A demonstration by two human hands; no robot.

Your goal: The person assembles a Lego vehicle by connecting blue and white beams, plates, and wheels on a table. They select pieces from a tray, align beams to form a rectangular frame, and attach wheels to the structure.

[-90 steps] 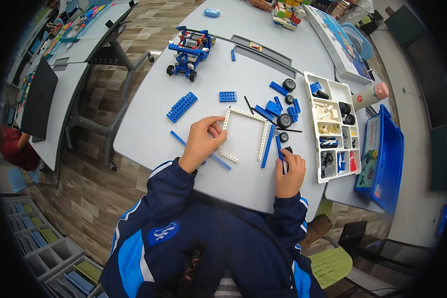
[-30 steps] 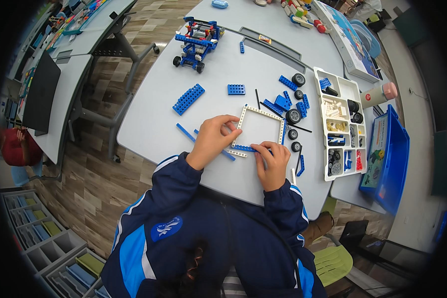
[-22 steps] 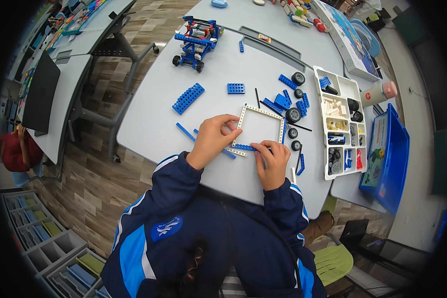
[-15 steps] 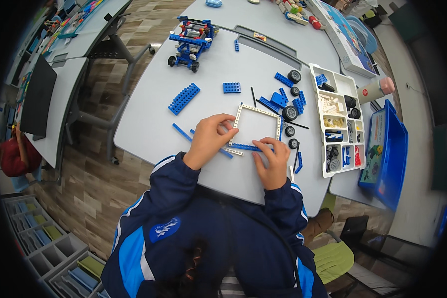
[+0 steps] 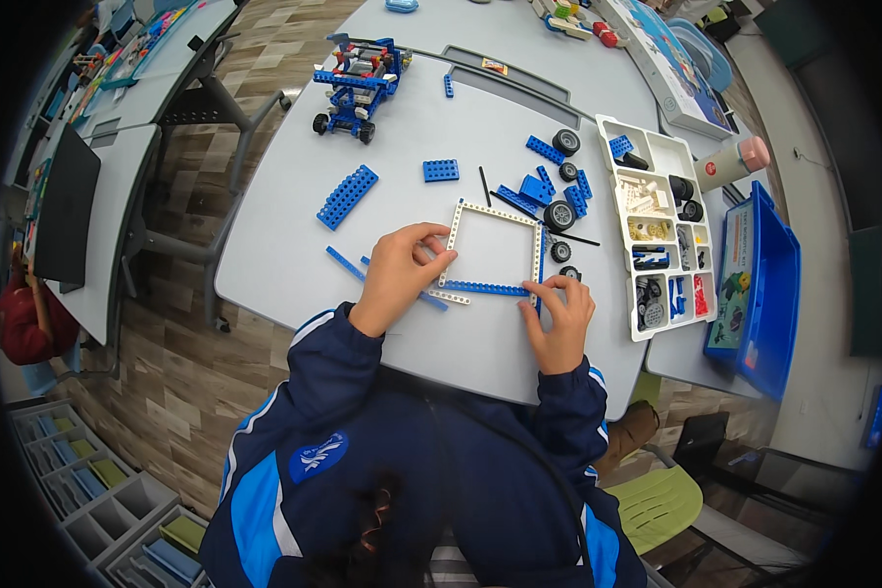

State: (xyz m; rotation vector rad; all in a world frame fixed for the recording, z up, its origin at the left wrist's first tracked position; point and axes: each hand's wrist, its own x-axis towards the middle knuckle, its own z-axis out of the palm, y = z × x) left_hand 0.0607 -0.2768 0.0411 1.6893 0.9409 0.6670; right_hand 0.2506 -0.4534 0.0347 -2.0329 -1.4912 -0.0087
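White square frame of studded plastic beams [image 5: 493,247] flat on grey bench [image 5: 294,230], left hand [image 5: 402,274] pinching its left beam, right hand [image 5: 559,316] pressing blue beam [image 5: 485,288] at its near corner, sorting tray [image 5: 661,230] just right.

I see my left grip [image 5: 402,269] pinching the left side of the square beam frame [image 5: 492,250] on the grey surface [image 5: 412,127]. My right grip [image 5: 559,316] presses the frame's near right corner, with the white parts tray [image 5: 661,235] just right of it.
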